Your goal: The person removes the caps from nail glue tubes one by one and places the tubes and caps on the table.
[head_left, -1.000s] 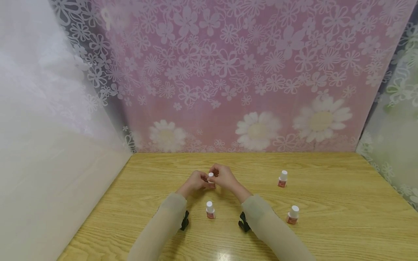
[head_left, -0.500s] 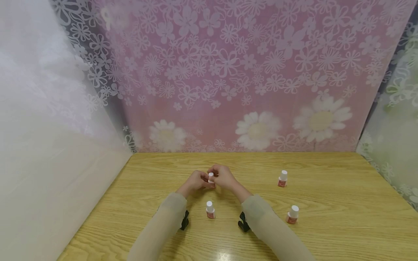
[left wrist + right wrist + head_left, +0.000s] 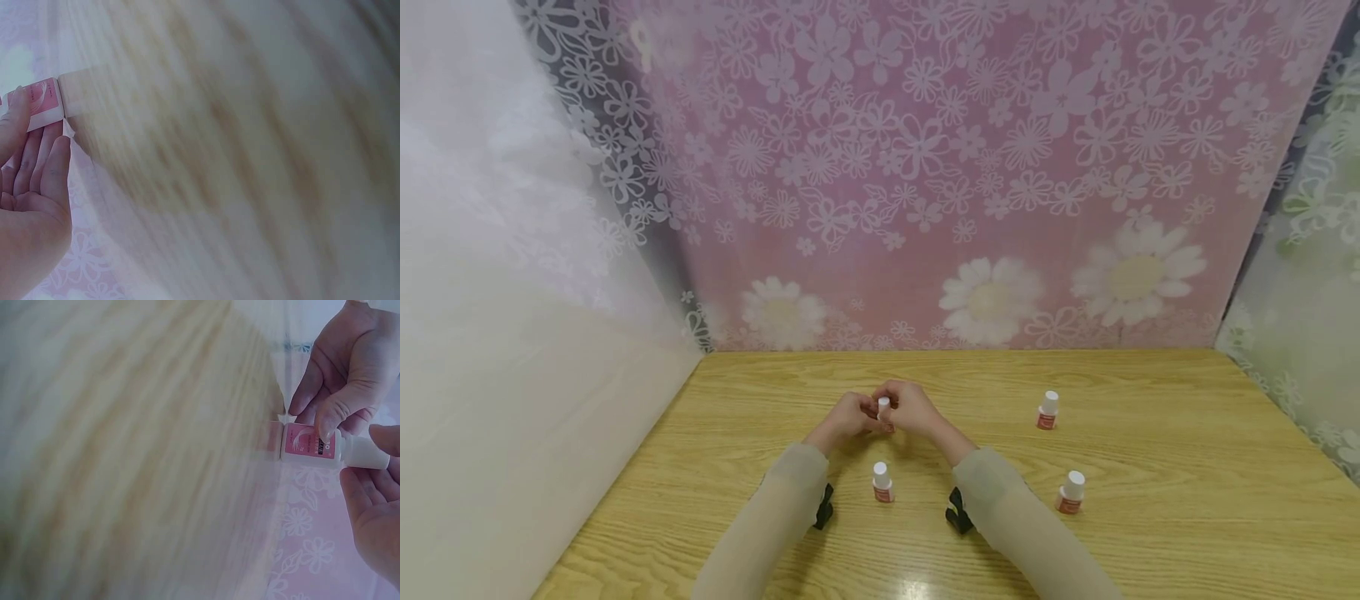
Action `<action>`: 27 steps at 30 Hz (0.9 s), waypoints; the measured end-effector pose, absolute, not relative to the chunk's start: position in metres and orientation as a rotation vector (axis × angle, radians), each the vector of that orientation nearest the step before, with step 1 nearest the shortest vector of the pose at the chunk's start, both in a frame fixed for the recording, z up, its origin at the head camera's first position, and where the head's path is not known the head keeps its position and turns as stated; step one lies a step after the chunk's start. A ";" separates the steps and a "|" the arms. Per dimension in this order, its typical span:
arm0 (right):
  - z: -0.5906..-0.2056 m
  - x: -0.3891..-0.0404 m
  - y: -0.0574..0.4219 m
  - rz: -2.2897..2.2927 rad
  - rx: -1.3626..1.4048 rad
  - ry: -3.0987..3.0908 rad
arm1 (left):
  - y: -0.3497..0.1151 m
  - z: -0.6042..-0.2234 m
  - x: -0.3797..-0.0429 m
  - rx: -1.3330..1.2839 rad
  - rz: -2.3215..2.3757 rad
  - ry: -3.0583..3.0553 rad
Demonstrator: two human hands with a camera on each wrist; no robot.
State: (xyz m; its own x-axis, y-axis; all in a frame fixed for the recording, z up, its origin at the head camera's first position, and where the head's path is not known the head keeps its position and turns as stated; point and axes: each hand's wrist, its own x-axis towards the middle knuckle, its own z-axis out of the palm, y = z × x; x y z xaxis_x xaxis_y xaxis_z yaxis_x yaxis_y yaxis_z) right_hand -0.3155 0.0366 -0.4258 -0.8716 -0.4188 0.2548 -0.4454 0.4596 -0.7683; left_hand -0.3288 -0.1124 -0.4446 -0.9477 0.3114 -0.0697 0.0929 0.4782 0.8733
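Observation:
A small white bottle with a pink-red label (image 3: 306, 442) stands on the wooden table between both hands. My left hand (image 3: 850, 414) grips its body, thumb across the label and fingers behind, as the left wrist view also shows of the bottle (image 3: 44, 103). Thumb and fingers of my right hand (image 3: 913, 408) pinch the white cap (image 3: 367, 453), which sits on the bottle's neck. In the head view the right fingers curl over the far side of the cap, and the label is mostly covered by the hands.
Another such bottle (image 3: 883, 483) stands between the forearms. Two more, a far bottle (image 3: 1047, 412) and a nearer bottle (image 3: 1071, 493), stand upright to the right. Floral curtains (image 3: 880, 167) close off the back and sides of the wooden table (image 3: 1180, 450).
The right hand has turned slightly at the cap, its fingers shifting a little to the left. The left hand stays on the bottle, and the other bottles keep their places.

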 end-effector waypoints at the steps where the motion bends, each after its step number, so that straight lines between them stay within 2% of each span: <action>1: -0.426 -0.315 0.036 1.404 0.791 -2.655 | -0.113 -0.445 -0.329 0.352 1.455 2.513; 27: -0.422 -0.313 0.038 1.453 0.605 -2.656 | -0.112 -0.447 -0.328 0.413 1.399 2.564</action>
